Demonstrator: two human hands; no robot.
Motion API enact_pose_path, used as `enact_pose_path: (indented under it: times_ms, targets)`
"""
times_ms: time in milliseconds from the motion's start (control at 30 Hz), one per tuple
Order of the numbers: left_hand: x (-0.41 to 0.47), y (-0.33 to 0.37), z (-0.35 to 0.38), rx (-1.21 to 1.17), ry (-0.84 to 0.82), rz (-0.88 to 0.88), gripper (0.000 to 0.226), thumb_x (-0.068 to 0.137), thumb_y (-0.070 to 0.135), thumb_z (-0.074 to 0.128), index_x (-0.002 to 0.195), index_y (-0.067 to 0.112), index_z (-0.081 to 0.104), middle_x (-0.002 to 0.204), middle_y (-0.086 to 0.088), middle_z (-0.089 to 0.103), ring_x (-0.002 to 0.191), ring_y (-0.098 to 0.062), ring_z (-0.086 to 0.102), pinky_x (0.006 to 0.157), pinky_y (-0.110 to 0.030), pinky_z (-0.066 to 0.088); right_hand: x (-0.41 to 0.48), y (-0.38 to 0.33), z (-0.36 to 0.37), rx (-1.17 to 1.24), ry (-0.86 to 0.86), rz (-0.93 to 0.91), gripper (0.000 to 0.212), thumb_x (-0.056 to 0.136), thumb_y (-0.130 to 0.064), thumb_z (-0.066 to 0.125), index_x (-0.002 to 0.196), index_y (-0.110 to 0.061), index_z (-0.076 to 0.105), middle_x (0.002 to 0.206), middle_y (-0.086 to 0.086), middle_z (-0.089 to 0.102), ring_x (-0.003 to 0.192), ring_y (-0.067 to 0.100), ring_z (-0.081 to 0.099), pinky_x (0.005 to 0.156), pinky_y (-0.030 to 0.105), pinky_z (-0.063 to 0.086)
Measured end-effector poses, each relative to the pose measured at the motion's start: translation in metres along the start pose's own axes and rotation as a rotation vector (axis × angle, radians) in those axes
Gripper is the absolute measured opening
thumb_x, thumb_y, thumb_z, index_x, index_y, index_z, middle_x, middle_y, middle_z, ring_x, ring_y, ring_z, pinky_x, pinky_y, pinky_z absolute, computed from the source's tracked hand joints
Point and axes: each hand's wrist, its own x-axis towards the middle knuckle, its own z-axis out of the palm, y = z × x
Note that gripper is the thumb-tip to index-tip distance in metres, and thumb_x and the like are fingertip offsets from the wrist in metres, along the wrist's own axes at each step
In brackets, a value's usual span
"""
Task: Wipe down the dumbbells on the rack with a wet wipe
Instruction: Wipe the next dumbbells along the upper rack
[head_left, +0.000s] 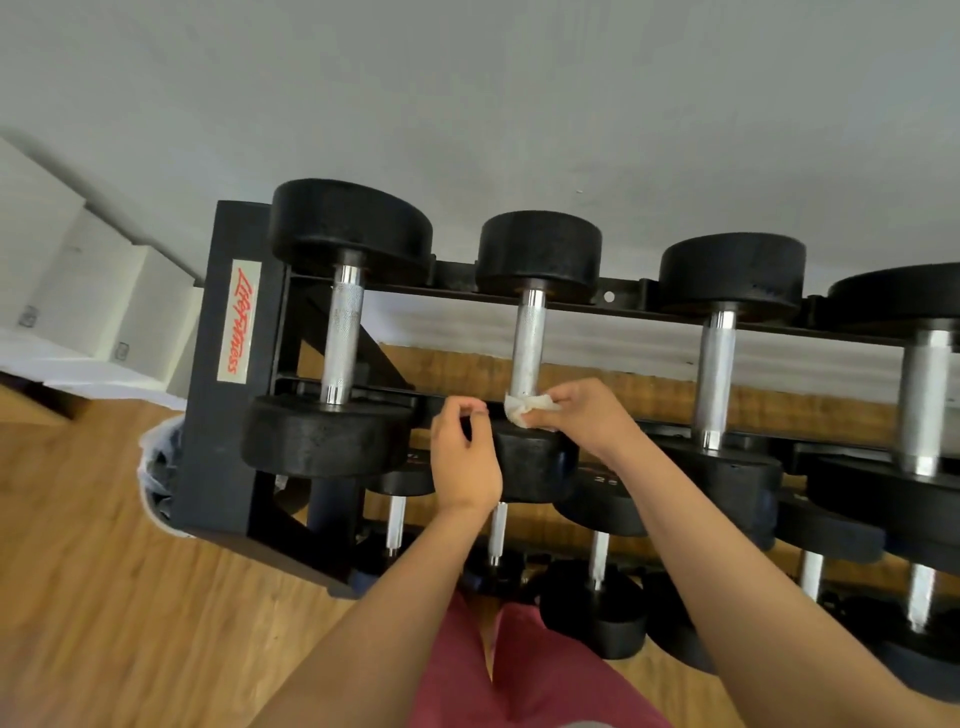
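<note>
A black rack (218, 395) carries several black dumbbells with steel handles on its top row. My right hand (587, 415) pinches a crumpled white wet wipe (527, 410) against the near end of the second dumbbell's handle (525, 343), just above its near head (530, 462). My left hand (465, 452) hovers just left of that head with its fingers curled and thumb near the fingertips, holding nothing that I can see. The first dumbbell (340, 332) lies to the left, the third dumbbell (719, 374) to the right.
A lower row of smaller dumbbells (597, 571) sits under my arms. The rack stands against a grey wall (467, 104) on a wooden floor (104, 571). White boxes (78, 291) stand at the left. A bag-lined bin (158, 467) sits beside the rack's left end.
</note>
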Motion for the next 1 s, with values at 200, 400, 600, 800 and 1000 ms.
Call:
enact_pose_path:
  times_ms: [200, 400, 600, 800, 1000]
  targets:
    - [-0.001, 0.003, -0.001, 0.002, 0.0, 0.002, 0.02, 0.099, 0.02, 0.046, 0.084, 0.032, 0.053, 0.096, 0.003, 0.062, 0.094, -0.012, 0.057, 0.077, -0.022, 0.041, 0.004, -0.009, 0.004, -0.024, -0.033, 0.035, 0.028, 0.082, -0.036, 0.075, 0.092, -0.01, 0.069, 0.086, 0.003, 0.067, 0.077, 0.014, 0.061, 0.063, 0.023, 0.045]
    - [-0.001, 0.004, -0.002, 0.011, -0.019, -0.003, 0.019, 0.099, 0.02, 0.045, 0.086, 0.03, 0.055, 0.097, 0.005, 0.062, 0.095, -0.011, 0.057, 0.081, -0.025, 0.043, 0.002, -0.006, 0.0, 0.018, -0.009, 0.039, 0.028, 0.082, -0.03, 0.076, 0.1, -0.01, 0.072, 0.09, 0.003, 0.07, 0.084, 0.015, 0.063, 0.071, 0.025, 0.047]
    - [0.0, 0.001, -0.002, -0.006, -0.026, 0.0, 0.018, 0.098, 0.02, 0.046, 0.086, 0.029, 0.056, 0.097, 0.004, 0.062, 0.096, -0.013, 0.057, 0.083, -0.027, 0.044, 0.004, -0.009, -0.004, 0.05, -0.057, 0.078, 0.027, 0.081, -0.03, 0.077, 0.1, -0.013, 0.07, 0.091, -0.001, 0.069, 0.082, 0.011, 0.061, 0.063, 0.021, 0.042]
    - [0.0, 0.004, -0.004, -0.007, -0.035, 0.002, 0.02, 0.099, 0.019, 0.046, 0.084, 0.03, 0.054, 0.096, 0.004, 0.062, 0.095, -0.014, 0.057, 0.085, -0.029, 0.045, 0.004, -0.011, 0.002, 0.069, -0.079, 0.06, 0.031, 0.08, -0.031, 0.077, 0.103, -0.01, 0.072, 0.087, -0.003, 0.069, 0.081, 0.01, 0.063, 0.065, 0.021, 0.044]
    - [0.001, 0.002, -0.004, -0.031, -0.04, -0.015, 0.018, 0.099, 0.02, 0.047, 0.086, 0.03, 0.056, 0.098, 0.004, 0.063, 0.097, -0.012, 0.057, 0.086, -0.027, 0.044, -0.001, -0.004, -0.006, 0.108, -0.019, 0.057, 0.024, 0.084, -0.02, 0.074, 0.107, -0.012, 0.073, 0.096, 0.0, 0.07, 0.082, 0.005, 0.059, 0.065, 0.015, 0.041]
